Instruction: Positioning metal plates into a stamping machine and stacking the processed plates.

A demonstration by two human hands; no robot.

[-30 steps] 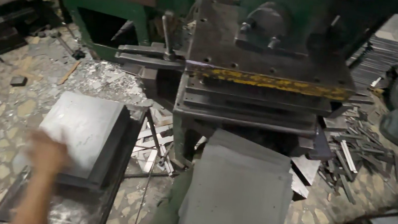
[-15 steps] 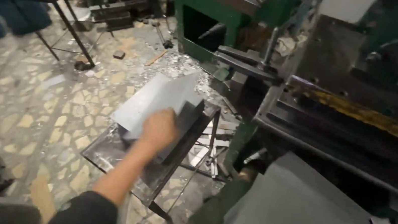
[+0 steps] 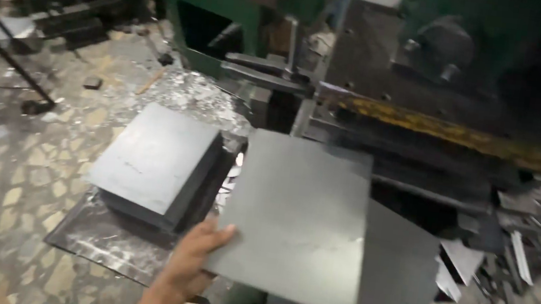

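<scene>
- Workshop floor of patterned stone, strewn with metal offcuts, lies under a dark green press (image 3: pixel 443 91) that fills the background.
- Sheet (image 3: pixel 300 221): a flat grey metal plate, held in the air in front of the press, above a grey surface and just right of the stack (image 3: pixel 156 162).
- Handling, as I judge it: stiff and fairly heavy for its thinness, smooth, and likely sharp along the edges; best gripped at an edge with the thumb on top and the fingers beneath, better still at two opposite edges.
- Left hand (image 3: pixel 191 263): pinching the sheet's lower left corner, thumb pressed on the upper face, fingers hidden below.
- Right hand: not in view.
- Stack: more grey sheets piled squarely on a low stand (image 3: pixel 101 241), well apart from the hand.
</scene>
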